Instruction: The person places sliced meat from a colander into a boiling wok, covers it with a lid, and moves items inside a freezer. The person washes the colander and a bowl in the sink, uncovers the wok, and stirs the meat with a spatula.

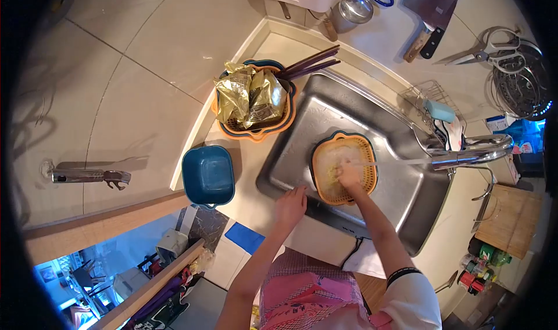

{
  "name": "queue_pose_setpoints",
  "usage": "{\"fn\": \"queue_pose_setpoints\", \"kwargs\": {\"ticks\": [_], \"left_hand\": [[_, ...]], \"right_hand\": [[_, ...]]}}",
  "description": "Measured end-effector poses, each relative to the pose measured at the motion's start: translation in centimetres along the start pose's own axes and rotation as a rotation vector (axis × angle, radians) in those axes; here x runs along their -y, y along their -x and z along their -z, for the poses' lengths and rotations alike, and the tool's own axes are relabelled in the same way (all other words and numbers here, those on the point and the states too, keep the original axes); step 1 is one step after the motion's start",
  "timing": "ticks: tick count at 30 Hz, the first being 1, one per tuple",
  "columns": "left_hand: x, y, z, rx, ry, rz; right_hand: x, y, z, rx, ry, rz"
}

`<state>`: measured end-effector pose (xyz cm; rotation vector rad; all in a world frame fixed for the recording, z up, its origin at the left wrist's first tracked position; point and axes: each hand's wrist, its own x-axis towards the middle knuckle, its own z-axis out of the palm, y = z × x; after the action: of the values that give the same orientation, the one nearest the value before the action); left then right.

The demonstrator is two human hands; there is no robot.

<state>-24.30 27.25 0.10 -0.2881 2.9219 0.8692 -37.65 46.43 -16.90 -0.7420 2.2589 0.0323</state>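
Reaches with right hand [349,176] into the orange basket [370,182], at pale yellow bits [333,172] in cloudy water [347,150]; cannot tell whether gripping any. Holds left hand [290,206] at the front edge of the sink [290,161], fingers close together, with nothing visible inside. As for the basket, stands in the sink beneath the stream [401,162] from the tap [474,150]. Looks like thin plastic: probably light, slippery when wet, best grasped by opposite sides of the rim. As for the bits, probably soft; best scooped gently.
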Motion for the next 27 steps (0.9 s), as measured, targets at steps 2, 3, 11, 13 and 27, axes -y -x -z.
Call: {"fn": "queue_pose_setpoints", "kwargs": {"ticks": [2,3,11,13,27], "left_hand": [[0.1,-0.2,-0.2,-0.009,-0.009,0.014],[0.1,0.1,-0.2,0.001,-0.017,0.017],[0.3,-1.5,-2.6,0.303,-0.092,0.192],[-0.4,-3.6,-4.2,0.403,-0.111,0.259],[-0.8,-9.5,-5.7,0.45,-0.208,0.227]], "right_hand": [[2.4,3.2,1.5,-0.406,-0.053,-0.262],[1.7,2.8,0.0,-0.4,-0.059,-0.268],[0.9,4.9,0.4,-0.407,-0.276,0.25],[0.2,7.4,2.4,-0.574,-0.322,0.06],[-5.9,17.6,2.7,-0.887,-0.812,-0.384]]}}
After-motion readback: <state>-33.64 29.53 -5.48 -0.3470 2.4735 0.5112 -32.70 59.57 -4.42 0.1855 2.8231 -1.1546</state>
